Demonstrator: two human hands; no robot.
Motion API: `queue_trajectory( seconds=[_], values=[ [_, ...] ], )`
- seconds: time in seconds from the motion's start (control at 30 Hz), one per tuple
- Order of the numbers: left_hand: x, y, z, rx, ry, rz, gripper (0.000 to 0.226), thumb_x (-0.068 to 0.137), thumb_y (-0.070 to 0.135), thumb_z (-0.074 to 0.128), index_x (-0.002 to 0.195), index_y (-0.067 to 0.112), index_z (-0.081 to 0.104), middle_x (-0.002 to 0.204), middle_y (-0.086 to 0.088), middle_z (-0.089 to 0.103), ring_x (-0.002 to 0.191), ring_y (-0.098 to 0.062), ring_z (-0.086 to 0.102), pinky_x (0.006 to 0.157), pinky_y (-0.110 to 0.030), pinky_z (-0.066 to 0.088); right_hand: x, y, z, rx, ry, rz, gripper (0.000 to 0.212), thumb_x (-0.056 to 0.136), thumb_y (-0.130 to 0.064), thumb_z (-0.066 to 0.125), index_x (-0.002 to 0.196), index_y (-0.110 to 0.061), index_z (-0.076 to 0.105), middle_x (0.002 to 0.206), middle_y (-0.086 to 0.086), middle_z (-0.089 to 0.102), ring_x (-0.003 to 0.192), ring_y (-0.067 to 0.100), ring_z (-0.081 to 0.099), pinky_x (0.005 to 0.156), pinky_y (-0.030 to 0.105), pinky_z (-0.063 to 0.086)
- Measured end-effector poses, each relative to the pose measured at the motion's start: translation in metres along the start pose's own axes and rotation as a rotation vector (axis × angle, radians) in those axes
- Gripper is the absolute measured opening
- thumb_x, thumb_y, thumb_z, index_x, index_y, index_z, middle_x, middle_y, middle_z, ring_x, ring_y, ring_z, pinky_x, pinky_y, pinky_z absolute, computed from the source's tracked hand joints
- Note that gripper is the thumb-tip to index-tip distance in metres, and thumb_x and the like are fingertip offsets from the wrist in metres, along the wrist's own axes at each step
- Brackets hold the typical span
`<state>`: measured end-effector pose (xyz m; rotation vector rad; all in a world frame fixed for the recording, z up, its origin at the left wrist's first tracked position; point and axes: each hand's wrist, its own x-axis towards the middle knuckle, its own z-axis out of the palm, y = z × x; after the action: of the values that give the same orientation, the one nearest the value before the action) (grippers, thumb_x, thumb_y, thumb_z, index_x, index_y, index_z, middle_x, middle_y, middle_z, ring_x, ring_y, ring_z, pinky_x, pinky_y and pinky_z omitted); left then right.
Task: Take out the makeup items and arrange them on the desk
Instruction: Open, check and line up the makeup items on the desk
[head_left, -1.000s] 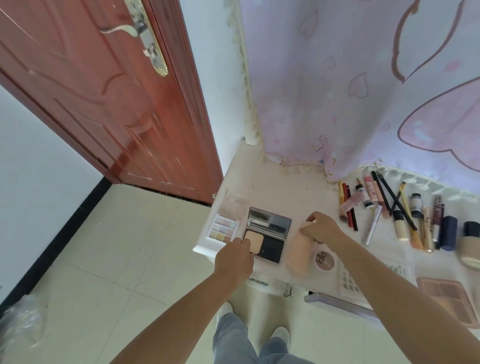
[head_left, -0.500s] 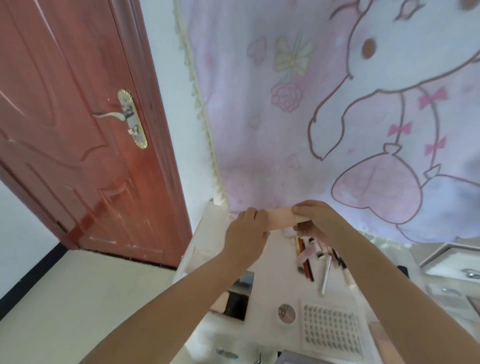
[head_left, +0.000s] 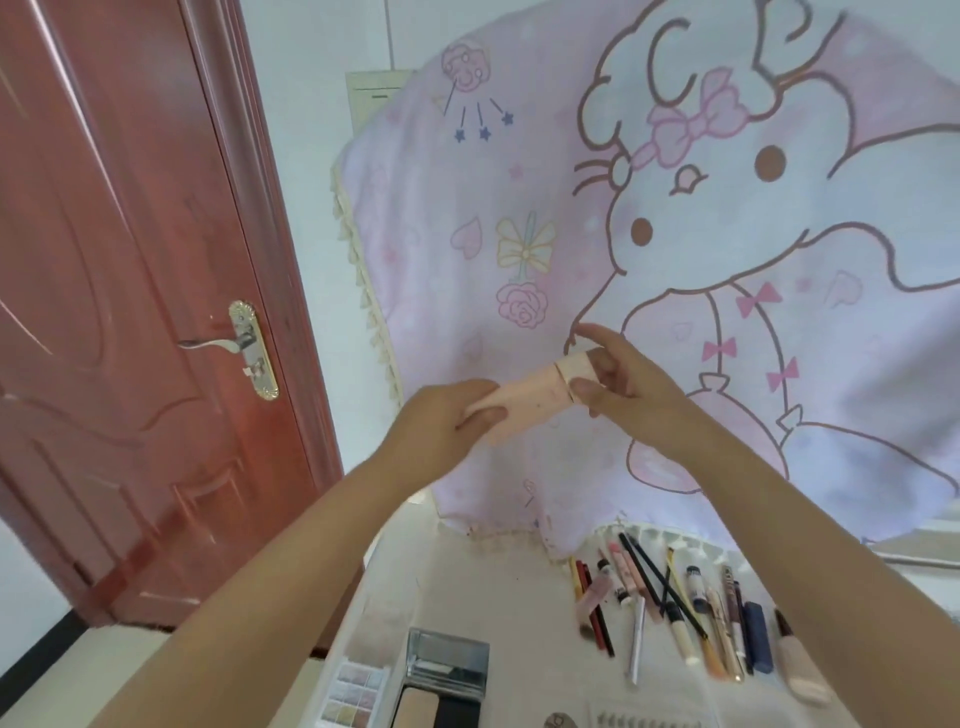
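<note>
Up in the head view, a pink tube (head_left: 524, 410) is held in the air above the tabletop (head_left: 498, 587), at about 12 o'clock from the pencils (head_left: 649, 597) lying there. The left hand (head_left: 441, 421) wraps its fingers round the tube's flat tail, while the right hand (head_left: 618, 384) pinches the cap (head_left: 574, 366). It looks light, soft-walled and a little slick, so the stiff cap and shoulder are likely the safest hold.
</note>
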<state>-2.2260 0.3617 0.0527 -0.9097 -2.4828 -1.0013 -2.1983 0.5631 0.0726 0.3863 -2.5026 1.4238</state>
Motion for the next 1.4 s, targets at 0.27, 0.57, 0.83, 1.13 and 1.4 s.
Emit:
queue_trajectory(
  seconds=[0.27, 0.57, 0.83, 1.13, 1.4],
  values=[
    [0.002, -0.005, -0.013, -0.33, -0.149, -0.2, 0.017, 0.092, 0.008, 0.05, 0.103, 0.011, 0.063, 0.072, 0.007, 0.062, 0.053, 0.006, 0.059, 0.053, -0.007, 0.047, 0.003, -0.013, -0.015, 0.09, -0.048, -0.058, 0.041, 0.082, 0.01, 0.054, 0.084, -0.03, 0.062, 0.077, -0.005, 0.069, 0.061, 0.0, 0.06, 0.066, 0.022, 0.048],
    [-0.006, -0.011, -0.002, -0.369, -0.175, -0.272, 0.019, 0.093, 0.009, 0.05, 0.106, 0.007, 0.063, 0.075, 0.006, 0.062, 0.052, 0.006, 0.06, 0.053, -0.008, 0.048, 0.005, -0.007, -0.006, 0.239, -0.08, 0.118, 0.015, 0.092, -0.01, 0.049, 0.093, -0.017, 0.062, 0.074, 0.003, 0.061, 0.051, 0.007, 0.059, 0.047, 0.016, 0.048],
    [-0.024, -0.024, 0.017, -0.425, -0.276, -0.396, 0.019, 0.093, 0.01, 0.049, 0.084, 0.02, 0.063, 0.059, 0.015, 0.064, 0.049, 0.004, 0.059, 0.052, -0.01, 0.048, -0.004, 0.033, 0.014, 0.339, -0.055, 0.258, 0.018, 0.089, 0.0, 0.051, 0.1, -0.013, 0.059, 0.074, 0.007, 0.06, 0.046, 0.005, 0.056, 0.045, 0.014, 0.046],
    [-0.134, -0.077, 0.118, -0.672, -0.458, -0.927, 0.017, 0.096, 0.012, 0.045, 0.106, 0.003, 0.056, 0.087, -0.008, 0.059, 0.071, -0.012, 0.059, 0.057, -0.015, 0.054, -0.046, 0.148, 0.112, 0.015, -0.357, 0.635, 0.022, 0.089, -0.009, 0.055, 0.111, -0.009, 0.057, 0.077, 0.001, 0.059, 0.06, 0.014, 0.047, 0.049, 0.018, 0.04],
    [-0.212, -0.09, 0.177, -0.716, -0.568, -1.286, 0.03, 0.097, 0.004, 0.039, 0.123, -0.007, 0.048, 0.107, -0.015, 0.049, 0.093, -0.026, 0.054, 0.084, -0.031, 0.051, -0.086, 0.212, 0.187, -0.19, -0.662, 0.744, 0.024, 0.087, -0.005, 0.053, 0.109, 0.0, 0.061, 0.098, 0.011, 0.058, 0.072, 0.012, 0.05, 0.062, 0.02, 0.038]
  ],
)
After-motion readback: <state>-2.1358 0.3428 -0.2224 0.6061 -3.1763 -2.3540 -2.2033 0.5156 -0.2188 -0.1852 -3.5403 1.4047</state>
